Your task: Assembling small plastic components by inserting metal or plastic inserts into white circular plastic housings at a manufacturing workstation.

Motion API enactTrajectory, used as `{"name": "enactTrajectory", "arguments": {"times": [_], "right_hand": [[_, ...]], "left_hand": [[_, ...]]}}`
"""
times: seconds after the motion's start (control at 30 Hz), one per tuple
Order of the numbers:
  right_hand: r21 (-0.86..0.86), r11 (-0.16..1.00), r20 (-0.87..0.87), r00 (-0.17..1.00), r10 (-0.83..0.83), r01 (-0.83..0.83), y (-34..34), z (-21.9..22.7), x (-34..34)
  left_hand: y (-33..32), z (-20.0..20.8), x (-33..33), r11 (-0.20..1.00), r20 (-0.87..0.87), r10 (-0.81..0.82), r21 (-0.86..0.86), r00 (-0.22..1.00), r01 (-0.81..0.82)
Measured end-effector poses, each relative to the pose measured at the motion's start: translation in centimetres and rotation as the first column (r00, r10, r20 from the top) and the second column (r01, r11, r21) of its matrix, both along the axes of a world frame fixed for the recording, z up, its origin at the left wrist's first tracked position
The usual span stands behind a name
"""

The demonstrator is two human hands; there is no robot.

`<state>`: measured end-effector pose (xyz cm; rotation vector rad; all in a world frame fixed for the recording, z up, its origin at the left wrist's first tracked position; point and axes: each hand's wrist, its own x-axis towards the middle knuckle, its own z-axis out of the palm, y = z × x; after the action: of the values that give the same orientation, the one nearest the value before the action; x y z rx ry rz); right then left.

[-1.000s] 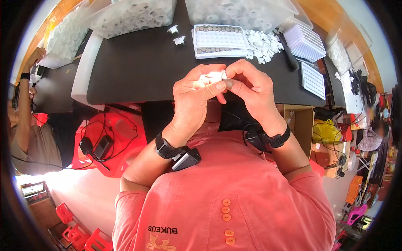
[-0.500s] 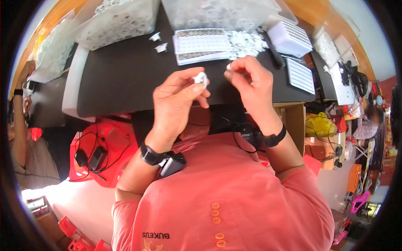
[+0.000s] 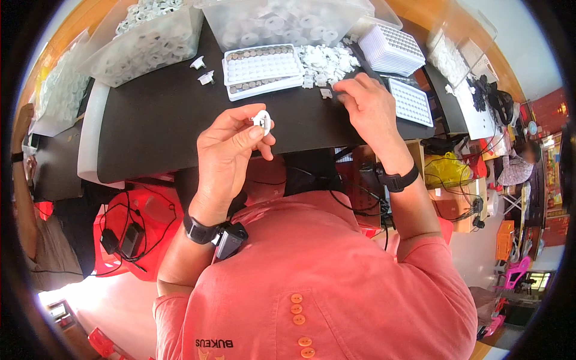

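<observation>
My left hand [image 3: 227, 144] pinches a small white plastic fitting [image 3: 262, 122] between thumb and fingertips, its rounded, slotted face showing. Over the table's right half my right hand [image 3: 371, 111] hangs with fingers half bent and apart, and nothing visible in them. Just left of its fingertips lies a small white piece [image 3: 326, 93], in front of a loose pile of white pieces [image 3: 329, 62]. Beside that pile, stacked white trays [image 3: 264, 65] hold rows of small round metallic parts. Two more white fittings [image 3: 206, 77] lie farther left on the table.
Translucent bins of white parts [image 3: 153, 55] line the back of the dark table [image 3: 162, 129]. A stack of white trays [image 3: 393, 51] and a single tray [image 3: 411, 103] stand at right. A red stool [image 3: 141, 231] with cables is at left, near another person's arm [image 3: 21, 180].
My right hand has moved away from my left, toward the pile, and its fingertips no longer pinch a small white piece. The left still holds the fitting; the whole view has shifted.
</observation>
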<state>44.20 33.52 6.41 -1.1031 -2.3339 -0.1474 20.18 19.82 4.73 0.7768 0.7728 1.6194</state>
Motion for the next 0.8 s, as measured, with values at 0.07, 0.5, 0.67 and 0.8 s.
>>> {"name": "enactTrajectory", "arguments": {"times": [0.07, 0.5, 0.67, 0.8], "right_hand": [[0.059, 0.990, -0.049, 0.990, 0.133, -0.130, 0.3, 0.1, -0.3], [-0.049, 0.963, 0.128, 0.955, 0.269, -0.265, 1.5, 0.8, -1.4], [-0.125, 0.950, 0.140, 0.942, 0.304, -0.288, 2.6, 0.8, -1.1], [-0.150, 0.950, 0.119, 0.948, 0.294, -0.275, 2.5, 1.2, -1.1]], "left_hand": [[0.2, -0.5, -0.1, 1.000, -0.041, -0.005, 0.007, 0.999, 0.005], [-0.1, 0.0, -0.1, 1.000, -0.010, -0.014, 0.011, 1.000, 0.014], [-0.1, -0.1, -0.5, 0.999, 0.018, -0.036, 0.015, 0.999, 0.035], [0.0, -0.1, -1.0, 0.997, 0.109, -0.078, 0.004, 0.991, 0.078]]}}
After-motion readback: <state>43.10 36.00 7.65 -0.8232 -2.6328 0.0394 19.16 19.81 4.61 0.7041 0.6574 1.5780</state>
